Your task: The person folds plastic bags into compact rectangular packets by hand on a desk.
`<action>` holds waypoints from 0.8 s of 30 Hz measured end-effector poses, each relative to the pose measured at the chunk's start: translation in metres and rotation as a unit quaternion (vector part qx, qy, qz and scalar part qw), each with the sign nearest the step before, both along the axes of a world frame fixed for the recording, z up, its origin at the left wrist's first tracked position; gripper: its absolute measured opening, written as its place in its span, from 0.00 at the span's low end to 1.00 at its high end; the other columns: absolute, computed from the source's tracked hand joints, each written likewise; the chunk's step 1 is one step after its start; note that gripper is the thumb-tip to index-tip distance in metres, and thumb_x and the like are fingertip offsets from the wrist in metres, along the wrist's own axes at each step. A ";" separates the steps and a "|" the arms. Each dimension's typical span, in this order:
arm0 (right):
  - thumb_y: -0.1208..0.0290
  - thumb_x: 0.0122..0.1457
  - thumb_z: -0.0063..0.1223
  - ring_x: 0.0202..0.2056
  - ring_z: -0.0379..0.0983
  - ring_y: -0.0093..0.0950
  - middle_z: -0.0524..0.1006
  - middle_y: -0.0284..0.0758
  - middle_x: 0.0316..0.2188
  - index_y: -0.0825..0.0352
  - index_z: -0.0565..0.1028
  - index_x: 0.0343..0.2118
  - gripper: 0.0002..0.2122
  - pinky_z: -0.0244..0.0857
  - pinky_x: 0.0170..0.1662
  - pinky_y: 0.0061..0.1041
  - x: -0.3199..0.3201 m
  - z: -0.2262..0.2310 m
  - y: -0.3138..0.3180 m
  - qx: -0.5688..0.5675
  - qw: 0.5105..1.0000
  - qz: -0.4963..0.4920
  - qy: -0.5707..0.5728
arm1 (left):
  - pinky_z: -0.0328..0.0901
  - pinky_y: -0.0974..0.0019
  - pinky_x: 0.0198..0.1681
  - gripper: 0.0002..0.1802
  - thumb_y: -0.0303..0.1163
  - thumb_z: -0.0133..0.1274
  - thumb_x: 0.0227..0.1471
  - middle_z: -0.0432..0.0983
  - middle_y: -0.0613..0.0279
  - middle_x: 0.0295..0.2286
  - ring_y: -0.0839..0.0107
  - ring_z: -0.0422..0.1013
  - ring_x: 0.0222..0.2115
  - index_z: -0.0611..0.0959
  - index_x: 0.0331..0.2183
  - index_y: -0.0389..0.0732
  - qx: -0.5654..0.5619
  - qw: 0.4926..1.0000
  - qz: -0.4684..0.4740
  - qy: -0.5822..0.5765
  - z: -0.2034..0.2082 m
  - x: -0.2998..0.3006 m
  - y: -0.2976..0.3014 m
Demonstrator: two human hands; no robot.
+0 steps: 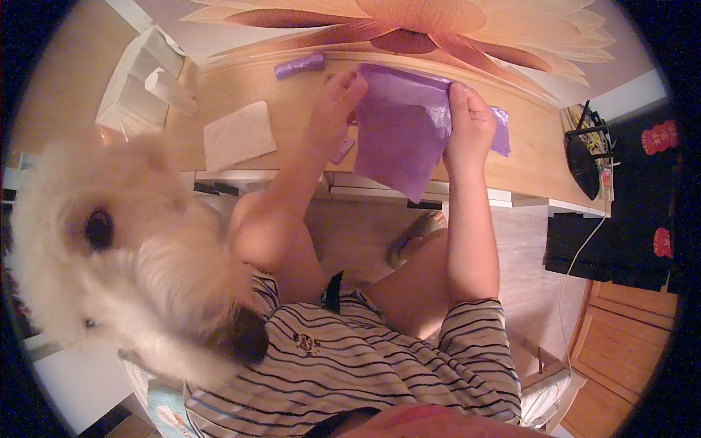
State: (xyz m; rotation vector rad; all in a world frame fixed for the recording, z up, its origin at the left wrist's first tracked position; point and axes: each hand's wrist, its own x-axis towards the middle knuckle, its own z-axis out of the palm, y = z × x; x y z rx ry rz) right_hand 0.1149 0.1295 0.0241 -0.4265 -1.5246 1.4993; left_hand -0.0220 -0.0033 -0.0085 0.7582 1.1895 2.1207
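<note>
Sheet of purple film [401, 139], held up over middle of surface [533, 162], grasped at far-left corner by left hand [341, 98] and far-right corner by right hand [471, 131], probably light, limp, slippery, easily torn, best pinched along far edge.

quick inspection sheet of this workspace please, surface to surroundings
Surface: light wooden desk
Things in hand: thin purple plastic sheet
Clutter: purple plastic roll, square white paper or cloth, flat purple plastic pieces
Hands: bare left hand pinching the sheet's upper left corner; bare right hand gripping its upper right corner
Cables: thin white cable hanging at right; apparent yellow cables at the desk's right end
Surroundings: fluffy white dog in the left foreground; orange flower picture on the wall behind the desk
</note>
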 end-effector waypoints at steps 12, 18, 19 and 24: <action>0.71 0.60 0.53 0.33 0.71 0.17 0.78 0.29 0.32 0.71 0.79 0.36 0.08 0.64 0.38 0.17 0.005 -0.001 0.012 -0.147 0.975 0.139 0.093 | 0.64 0.71 0.46 0.17 0.32 0.47 0.59 0.75 0.63 0.40 0.75 0.70 0.41 0.76 0.48 0.38 -0.056 0.992 0.099 0.061 0.004 0.003 -0.001; 0.70 0.60 0.52 0.29 0.73 0.17 0.79 0.30 0.29 0.70 0.79 0.34 0.08 0.65 0.33 0.16 -0.003 0.000 0.008 -0.125 0.981 0.142 0.030 | 0.66 0.72 0.42 0.15 0.23 0.51 0.55 0.77 0.64 0.37 0.76 0.72 0.38 0.77 0.46 0.38 0.007 0.988 0.095 0.125 0.009 -0.014 -0.004; 0.70 0.60 0.52 0.29 0.73 0.17 0.79 0.30 0.29 0.70 0.79 0.34 0.08 0.65 0.33 0.16 -0.001 0.003 0.006 -0.123 0.982 0.141 0.036 | 0.66 0.72 0.42 0.15 0.23 0.51 0.55 0.77 0.64 0.37 0.76 0.72 0.38 0.77 0.46 0.38 0.010 0.987 0.093 0.131 0.007 -0.013 -0.003; 0.72 0.60 0.53 0.33 0.72 0.17 0.79 0.30 0.31 0.72 0.79 0.36 0.09 0.65 0.39 0.18 0.009 0.009 0.003 -0.141 0.979 0.150 -0.009 | 0.67 0.74 0.36 0.14 0.17 0.55 0.50 0.76 0.64 0.30 0.77 0.72 0.32 0.74 0.39 0.40 0.021 0.990 0.122 0.073 0.005 -0.003 0.001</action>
